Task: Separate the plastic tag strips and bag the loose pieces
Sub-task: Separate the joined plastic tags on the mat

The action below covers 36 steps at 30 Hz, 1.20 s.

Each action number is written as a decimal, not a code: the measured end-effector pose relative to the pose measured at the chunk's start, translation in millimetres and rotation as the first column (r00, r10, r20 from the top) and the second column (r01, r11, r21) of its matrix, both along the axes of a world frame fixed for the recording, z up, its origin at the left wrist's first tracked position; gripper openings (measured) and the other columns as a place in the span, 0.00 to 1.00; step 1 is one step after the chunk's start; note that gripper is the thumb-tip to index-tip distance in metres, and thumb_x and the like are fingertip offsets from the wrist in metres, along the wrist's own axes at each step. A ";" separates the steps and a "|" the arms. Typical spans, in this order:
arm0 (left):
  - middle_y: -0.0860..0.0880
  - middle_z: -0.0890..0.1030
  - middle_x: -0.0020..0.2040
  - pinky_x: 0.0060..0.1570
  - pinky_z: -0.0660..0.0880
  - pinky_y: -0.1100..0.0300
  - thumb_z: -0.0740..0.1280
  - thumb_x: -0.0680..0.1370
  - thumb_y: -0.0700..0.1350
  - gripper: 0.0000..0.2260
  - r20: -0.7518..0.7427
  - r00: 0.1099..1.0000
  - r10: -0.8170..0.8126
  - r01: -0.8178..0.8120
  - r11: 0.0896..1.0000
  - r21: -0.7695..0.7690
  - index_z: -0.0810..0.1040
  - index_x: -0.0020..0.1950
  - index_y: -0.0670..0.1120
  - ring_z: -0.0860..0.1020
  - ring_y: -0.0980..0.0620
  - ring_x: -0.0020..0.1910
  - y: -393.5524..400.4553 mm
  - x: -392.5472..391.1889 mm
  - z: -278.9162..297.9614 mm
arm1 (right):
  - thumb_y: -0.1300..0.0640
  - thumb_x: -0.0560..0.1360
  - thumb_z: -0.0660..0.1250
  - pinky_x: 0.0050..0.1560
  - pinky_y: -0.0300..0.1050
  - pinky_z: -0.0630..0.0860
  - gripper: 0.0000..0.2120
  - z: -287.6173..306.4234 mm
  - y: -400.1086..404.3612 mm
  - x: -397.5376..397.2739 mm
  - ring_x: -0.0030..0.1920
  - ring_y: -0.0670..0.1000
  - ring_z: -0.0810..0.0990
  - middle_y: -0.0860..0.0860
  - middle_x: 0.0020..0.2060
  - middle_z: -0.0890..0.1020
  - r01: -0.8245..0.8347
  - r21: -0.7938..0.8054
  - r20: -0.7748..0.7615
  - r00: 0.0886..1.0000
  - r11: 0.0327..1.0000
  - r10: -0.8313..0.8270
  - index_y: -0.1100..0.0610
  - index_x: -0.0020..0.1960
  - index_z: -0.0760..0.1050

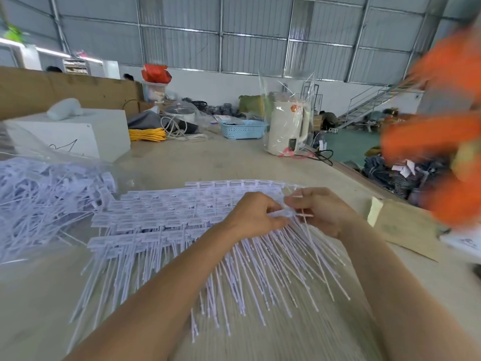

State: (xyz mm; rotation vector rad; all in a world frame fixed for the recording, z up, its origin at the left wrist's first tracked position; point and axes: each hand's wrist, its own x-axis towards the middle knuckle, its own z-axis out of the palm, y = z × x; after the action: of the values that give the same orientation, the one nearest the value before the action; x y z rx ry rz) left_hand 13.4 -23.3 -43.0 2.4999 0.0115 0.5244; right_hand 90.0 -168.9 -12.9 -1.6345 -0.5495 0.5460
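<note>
Together at the far right end of the stack, both hands pinch one small white plastic tag piece: the left hand curls round it from the left, the right hand from the right. Beneath them, layered white plastic tag strips lie fanned across the pale wooden table. Loose separated tags fill a clear plastic bag at the left.

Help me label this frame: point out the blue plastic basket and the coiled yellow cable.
Blue plastic basket point(242, 130), head view, front wall.
Coiled yellow cable point(147, 134), head view, middle of coil.
</note>
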 end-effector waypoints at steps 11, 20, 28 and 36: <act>0.55 0.76 0.37 0.39 0.70 0.65 0.75 0.69 0.55 0.14 -0.089 0.996 0.020 -0.035 0.986 -0.162 0.80 0.46 0.47 0.75 0.57 0.38 5.8 -5.9 14.3 | 0.71 0.73 0.65 0.31 0.37 0.78 0.03 -8.4 9.1 -3.9 0.30 0.50 0.80 0.59 0.33 0.81 -0.031 0.039 0.031 0.999 0.999 0.029 0.68 0.43 0.77; 0.51 0.74 0.29 0.32 0.68 0.61 0.71 0.75 0.48 0.11 -0.240 0.969 -0.059 0.016 0.984 -0.178 0.77 0.36 0.44 0.70 0.57 0.27 16.5 -9.2 20.2 | 0.73 0.73 0.64 0.37 0.37 0.81 0.06 -5.2 7.6 -5.5 0.35 0.52 0.81 0.60 0.38 0.81 -0.015 0.095 0.105 0.994 0.995 0.005 0.70 0.48 0.77; 0.52 0.79 0.29 0.35 0.70 0.62 0.66 0.78 0.47 0.11 -0.210 0.976 -0.050 -0.003 0.970 -0.245 0.78 0.38 0.43 0.75 0.56 0.30 9.8 -11.5 19.0 | 0.70 0.75 0.65 0.31 0.36 0.77 0.04 -6.6 6.0 -8.3 0.28 0.47 0.77 0.58 0.31 0.77 -0.042 -0.077 0.294 0.954 0.996 0.063 0.69 0.48 0.77; 0.48 0.77 0.29 0.29 0.66 0.64 0.63 0.80 0.42 0.10 -0.224 0.974 0.018 -0.132 0.852 -0.507 0.76 0.40 0.39 0.71 0.56 0.23 4.8 -8.2 25.7 | 0.73 0.74 0.63 0.28 0.44 0.79 0.10 -8.9 10.6 -13.8 0.28 0.48 0.78 0.57 0.30 0.77 0.065 -0.047 0.602 0.798 0.997 -0.023 0.62 0.39 0.76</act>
State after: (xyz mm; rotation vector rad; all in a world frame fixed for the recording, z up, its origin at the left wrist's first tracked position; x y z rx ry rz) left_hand 5.2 -18.5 -17.4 2.0096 0.2982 0.2365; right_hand 76.3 -158.2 -21.8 -1.8780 -0.9659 -0.0169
